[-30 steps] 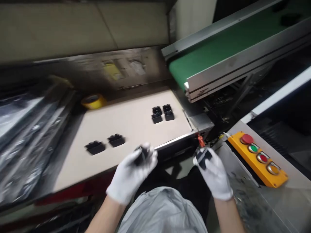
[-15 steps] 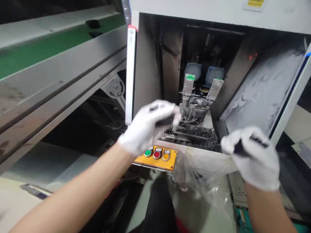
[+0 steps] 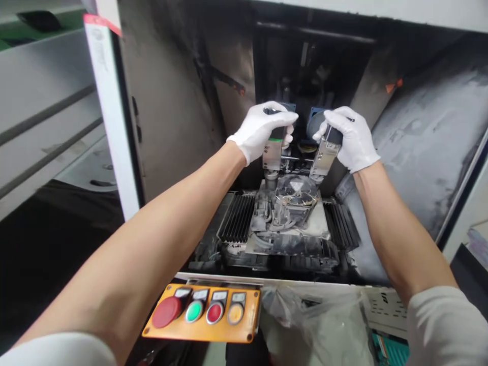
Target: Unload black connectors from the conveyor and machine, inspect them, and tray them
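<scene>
My left hand (image 3: 259,127), in a white glove, is closed around a small dark flat piece (image 3: 277,133). It holds the piece at the top of the left metal bracket (image 3: 272,155). In a matching glove, my right hand (image 3: 353,137) grips another dark flat piece (image 3: 334,135) at the top of the tilted right bracket (image 3: 325,158). Fingers cover much of both pieces, so I cannot tell whether they are seated on the brackets. Below the hands sits a dusty motor-like mechanism (image 3: 295,198) inside the machine.
A yellow button panel (image 3: 202,325) with red, green and amber buttons is mounted at the front edge. Clear plastic sheeting (image 3: 316,315) hangs beside it. Black bellows (image 3: 238,218) flank the mechanism. A grey disc (image 3: 315,124) stands behind the right bracket. A white post (image 3: 112,117) borders the opening.
Both hands have moved forward into the machine, from in front of the opening to the bracket tops, each with its dark piece. The view has moved closer.
</scene>
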Action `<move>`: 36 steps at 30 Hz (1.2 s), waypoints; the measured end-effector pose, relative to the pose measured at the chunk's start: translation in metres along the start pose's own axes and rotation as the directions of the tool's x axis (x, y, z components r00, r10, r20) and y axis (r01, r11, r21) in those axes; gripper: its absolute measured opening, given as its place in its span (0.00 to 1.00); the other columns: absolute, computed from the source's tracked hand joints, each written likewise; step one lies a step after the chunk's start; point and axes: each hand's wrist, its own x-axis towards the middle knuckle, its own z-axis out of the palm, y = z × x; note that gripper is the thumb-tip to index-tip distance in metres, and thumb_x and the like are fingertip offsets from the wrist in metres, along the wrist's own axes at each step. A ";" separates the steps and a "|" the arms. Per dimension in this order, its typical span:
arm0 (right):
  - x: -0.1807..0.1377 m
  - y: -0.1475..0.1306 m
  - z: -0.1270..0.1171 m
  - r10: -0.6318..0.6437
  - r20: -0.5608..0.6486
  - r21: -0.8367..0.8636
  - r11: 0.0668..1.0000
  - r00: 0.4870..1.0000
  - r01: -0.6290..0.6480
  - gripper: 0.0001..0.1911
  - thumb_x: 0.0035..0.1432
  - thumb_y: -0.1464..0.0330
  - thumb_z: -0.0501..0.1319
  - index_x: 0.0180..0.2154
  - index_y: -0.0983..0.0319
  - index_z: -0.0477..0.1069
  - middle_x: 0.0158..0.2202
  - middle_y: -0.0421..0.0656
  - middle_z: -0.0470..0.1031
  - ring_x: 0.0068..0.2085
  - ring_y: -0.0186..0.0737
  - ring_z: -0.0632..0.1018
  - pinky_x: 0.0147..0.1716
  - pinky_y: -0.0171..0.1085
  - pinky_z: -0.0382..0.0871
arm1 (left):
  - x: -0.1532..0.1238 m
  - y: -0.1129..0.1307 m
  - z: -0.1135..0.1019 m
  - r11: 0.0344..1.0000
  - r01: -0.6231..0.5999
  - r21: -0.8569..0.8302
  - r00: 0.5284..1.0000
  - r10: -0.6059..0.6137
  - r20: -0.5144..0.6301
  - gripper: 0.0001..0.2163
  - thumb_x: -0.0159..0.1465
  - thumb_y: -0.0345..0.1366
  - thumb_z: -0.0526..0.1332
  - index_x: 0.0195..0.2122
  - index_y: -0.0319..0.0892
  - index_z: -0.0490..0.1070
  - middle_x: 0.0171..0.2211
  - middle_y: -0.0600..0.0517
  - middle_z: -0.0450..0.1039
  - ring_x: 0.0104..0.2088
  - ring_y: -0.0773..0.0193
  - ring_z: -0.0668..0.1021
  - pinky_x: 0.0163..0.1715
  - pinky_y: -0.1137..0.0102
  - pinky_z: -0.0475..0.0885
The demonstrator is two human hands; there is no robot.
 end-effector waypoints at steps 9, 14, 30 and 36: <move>-0.007 -0.004 0.010 -0.054 0.081 -0.014 0.998 0.995 0.055 0.13 0.64 0.66 0.67 0.31 0.61 0.64 0.24 0.32 0.73 0.26 0.30 0.77 0.32 0.34 0.74 | -0.009 -0.002 -0.002 1.000 -0.012 0.011 1.000 0.012 -0.011 0.13 0.68 0.37 0.69 0.33 0.45 0.63 0.26 0.56 0.72 0.32 0.63 0.75 0.47 0.54 0.77; -0.017 -0.005 0.012 -0.003 0.020 0.025 1.000 1.000 0.002 0.19 0.56 0.57 0.73 0.32 0.58 0.65 0.26 0.33 0.72 0.26 0.34 0.78 0.31 0.36 0.76 | -0.012 -0.007 -0.004 0.997 -0.071 -0.020 0.997 0.071 -0.024 0.15 0.63 0.41 0.72 0.34 0.43 0.65 0.26 0.56 0.73 0.27 0.64 0.77 0.37 0.61 0.76; -0.012 -0.012 0.019 0.261 0.001 0.113 0.959 0.965 -0.259 0.11 0.66 0.60 0.55 0.35 0.59 0.68 0.28 0.39 0.79 0.20 0.33 0.73 0.21 0.34 0.68 | -0.007 0.000 0.011 0.961 0.056 -0.269 0.980 -0.105 -0.170 0.06 0.65 0.34 0.60 0.30 0.40 0.70 0.32 0.51 0.74 0.30 0.63 0.77 0.22 0.68 0.68; -0.012 -0.013 0.021 0.242 -0.040 0.088 0.967 0.969 -0.238 0.08 0.65 0.66 0.52 0.34 0.57 0.67 0.26 0.38 0.80 0.25 0.35 0.76 0.24 0.35 0.68 | -0.004 -0.003 0.006 0.966 0.073 -0.248 0.986 -0.107 -0.127 0.08 0.69 0.34 0.58 0.31 0.42 0.69 0.35 0.50 0.73 0.31 0.63 0.74 0.28 0.66 0.70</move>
